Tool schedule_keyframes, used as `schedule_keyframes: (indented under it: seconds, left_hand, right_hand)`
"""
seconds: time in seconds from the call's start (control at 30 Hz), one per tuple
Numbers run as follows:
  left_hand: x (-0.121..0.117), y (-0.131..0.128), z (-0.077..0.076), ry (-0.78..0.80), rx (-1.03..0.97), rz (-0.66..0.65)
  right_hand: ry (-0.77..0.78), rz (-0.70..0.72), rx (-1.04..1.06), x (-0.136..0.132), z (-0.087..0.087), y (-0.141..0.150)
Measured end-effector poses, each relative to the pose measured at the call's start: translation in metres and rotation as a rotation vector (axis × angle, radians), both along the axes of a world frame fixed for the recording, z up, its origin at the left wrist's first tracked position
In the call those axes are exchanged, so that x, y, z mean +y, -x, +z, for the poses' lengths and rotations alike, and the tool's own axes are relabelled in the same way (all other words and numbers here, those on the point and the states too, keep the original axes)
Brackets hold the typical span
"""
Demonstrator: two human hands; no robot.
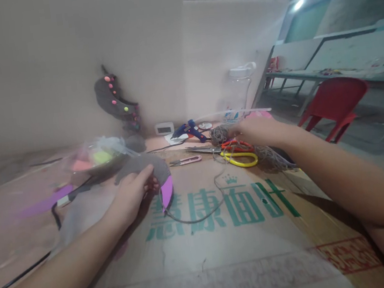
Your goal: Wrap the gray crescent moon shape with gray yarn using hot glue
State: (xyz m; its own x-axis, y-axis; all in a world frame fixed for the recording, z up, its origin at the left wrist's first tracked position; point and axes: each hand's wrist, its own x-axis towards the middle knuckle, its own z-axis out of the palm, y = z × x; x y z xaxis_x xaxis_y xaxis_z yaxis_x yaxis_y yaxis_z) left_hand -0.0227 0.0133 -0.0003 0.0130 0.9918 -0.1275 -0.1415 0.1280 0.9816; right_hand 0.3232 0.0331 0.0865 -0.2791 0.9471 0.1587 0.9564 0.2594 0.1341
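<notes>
— Where is the left hand (pixel 136 191)?
— It is curled narrow, holding the grey piece (pixel 158 164) by its edge, with the thumb on the grey face. A purple part (pixel 167 192) shows just beside those fingertips, on their right
— And the right hand (pixel 247 131)?
— Its fingers are at the grey yarn ball (pixel 219 134), touching it or very near. I cannot tell whether they pinch any yarn
— Is there loose yarn?
— Yes, a strand (pixel 197 221) loops over the printed cardboard (pixel 206 255), nearer the wearer than both sets of fingers, between the purple part and the tangle
— What lies between the hands?
— Pink-handled snips (pixel 187 160), to the right of the left fingers. Below the right fingers are a red handle (pixel 237 146) and a yellow handle (pixel 241 159), with metal blades (pixel 202 150) pointing towards the left hand
— And beyond the fingers?
— A blue glue gun (pixel 190 129), left of the right fingertips, and a clear bottle (pixel 240 88) behind them. Past the left fingers, a dark crescent (pixel 109 96) with coloured dots is against the wall (pixel 152 55)
</notes>
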Motion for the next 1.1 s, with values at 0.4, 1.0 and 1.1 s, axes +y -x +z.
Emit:
schedule_keyframes:
  seconds: [0.4,1.0,1.1]
  left_hand:
    - [-0.001,-0.001,-0.001,0.002,0.017,-0.007]
    - [-0.002,-0.004,0.005,0.0,0.035,-0.052]
    - [-0.004,-0.005,0.006,0.008,0.038,-0.048]
  right_hand:
    - [0.213,0.148,0.101,0.025,-0.034,-0.01]
    - [-0.031,0.127,0.301,-0.001,0.01,-0.001]
    - [0.014,0.115,0.227,-0.007,0.019,0.0]
